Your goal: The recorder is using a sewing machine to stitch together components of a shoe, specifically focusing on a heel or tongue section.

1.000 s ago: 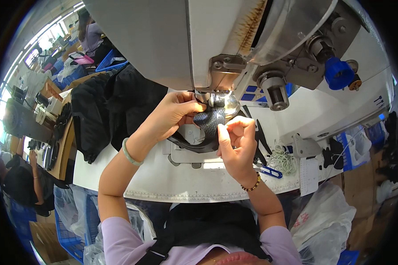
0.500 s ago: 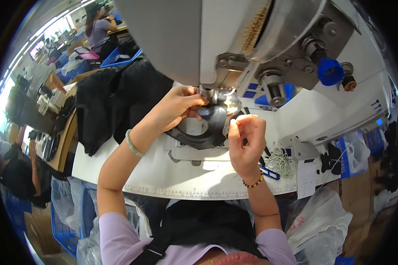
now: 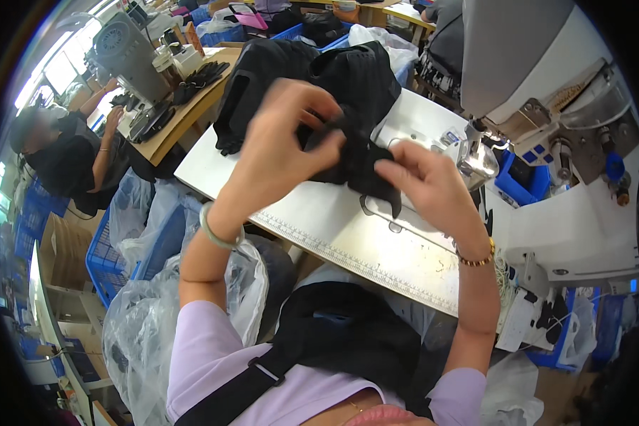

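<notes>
A dark black piece (image 3: 373,174), smeared by motion, hangs between my two hands above the white ruler-edged worktable (image 3: 326,234). My left hand (image 3: 284,145) has thumb and fingers closed on its left part; this hand is blurred. At its right edge, the thumb and fingers of my right hand (image 3: 437,188) pinch the same piece. Right behind it lies a heap of black fabric pieces (image 3: 263,78), so the outline between them is hard to make out. The sewing machine's presser area (image 3: 479,153) stands apart, to the right of my right hand.
A blue bin (image 3: 522,177) sits beside the machine. White cord (image 3: 503,273) lies at the table's right end. Plastic bags (image 3: 149,319) and a blue crate (image 3: 103,263) stand below left. A co-worker (image 3: 64,153) works at another machine on the left.
The view has swung toward the right, so the machine now stands farther right. My hands have left the needle area with the black piece; my right hand has closed on it.
</notes>
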